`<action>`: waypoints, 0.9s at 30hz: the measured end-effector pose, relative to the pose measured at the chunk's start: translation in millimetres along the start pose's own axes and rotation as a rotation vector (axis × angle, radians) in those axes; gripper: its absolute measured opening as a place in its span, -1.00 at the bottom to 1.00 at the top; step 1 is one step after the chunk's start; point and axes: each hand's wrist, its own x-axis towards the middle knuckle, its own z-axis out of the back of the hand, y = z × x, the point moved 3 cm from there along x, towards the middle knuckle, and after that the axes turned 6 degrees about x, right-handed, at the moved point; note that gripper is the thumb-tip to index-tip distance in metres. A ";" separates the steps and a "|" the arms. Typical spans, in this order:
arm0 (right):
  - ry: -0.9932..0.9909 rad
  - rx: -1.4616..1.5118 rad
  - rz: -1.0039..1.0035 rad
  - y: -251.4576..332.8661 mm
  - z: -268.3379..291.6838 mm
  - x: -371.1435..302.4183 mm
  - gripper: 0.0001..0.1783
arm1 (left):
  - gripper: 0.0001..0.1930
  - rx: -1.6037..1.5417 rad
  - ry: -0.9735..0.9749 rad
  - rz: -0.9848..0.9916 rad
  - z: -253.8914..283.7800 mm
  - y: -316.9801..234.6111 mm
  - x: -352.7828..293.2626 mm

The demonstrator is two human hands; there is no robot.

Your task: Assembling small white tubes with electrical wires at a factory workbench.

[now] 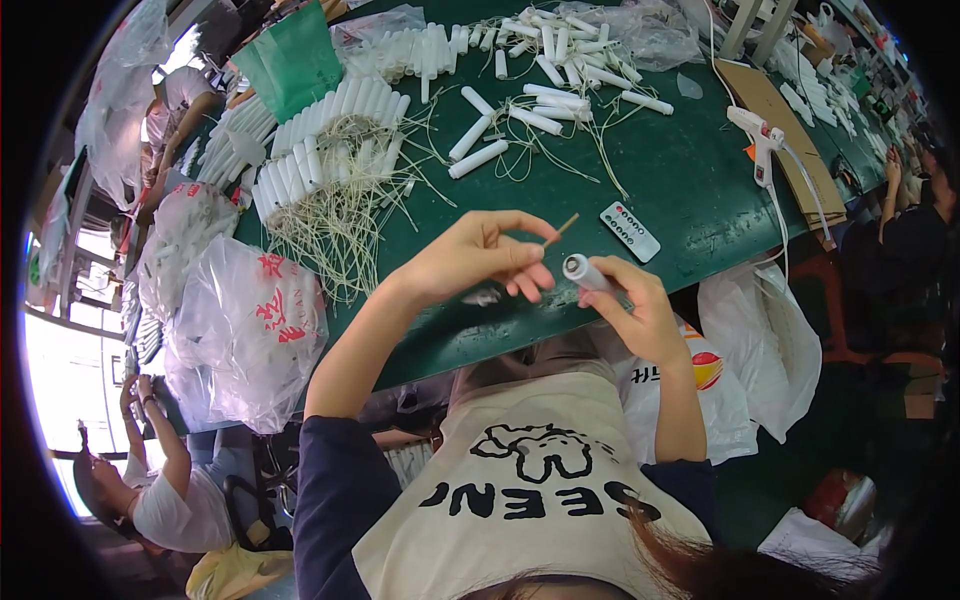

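Note:
My left hand (480,258) pinches a thin brownish stick (563,229) between thumb and forefinger, its other fingers loosely curled. To its right, my right hand (645,312) grips a white tube (590,274). The tube's open end faces up toward the left, with a round metallic part inside. The stick's tip is apart from the tube. Just beyond my right hand, a small white remote control (630,232) with dark buttons lies on the green table (690,180).
White tubes with thin wires lie in stacks (330,140) and loose groups (540,110) across the table. A white glue gun (760,145) rests by a cardboard strip (775,130) at right. Plastic bags (250,320) crowd the left edge. Another person (165,490) sits at lower left.

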 end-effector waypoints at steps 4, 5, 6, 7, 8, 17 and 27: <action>-0.113 -0.198 0.089 15.9 -1.2 -1.0 -0.76 | -0.77 0.329 -0.272 0.002 17.3 38.8 16.1; -0.116 -0.200 0.088 17.9 -0.9 -2.1 -0.76 | -0.81 0.538 -0.344 -0.049 17.4 41.5 18.9; -0.134 -0.216 0.087 19.7 -0.6 -3.7 -0.76 | -0.81 0.538 -0.341 -0.050 15.2 45.4 20.3; -0.151 -0.232 0.085 21.1 -0.3 -4.3 -0.77 | -0.83 0.674 -0.393 -0.125 12.2 44.7 19.7; -0.152 -0.232 0.083 21.4 -0.3 -5.1 -0.77 | -0.84 0.809 -0.443 -0.199 8.5 43.4 18.6; -0.319 -0.509 0.265 29.5 -1.4 -10.1 -0.71 | -0.73 0.652 -0.531 -0.316 -12.3 5.8 11.7; -0.366 -1.010 0.498 46.6 -19.3 -10.0 -0.59 | -0.51 -0.020 -0.065 0.146 -44.7 2.2 21.9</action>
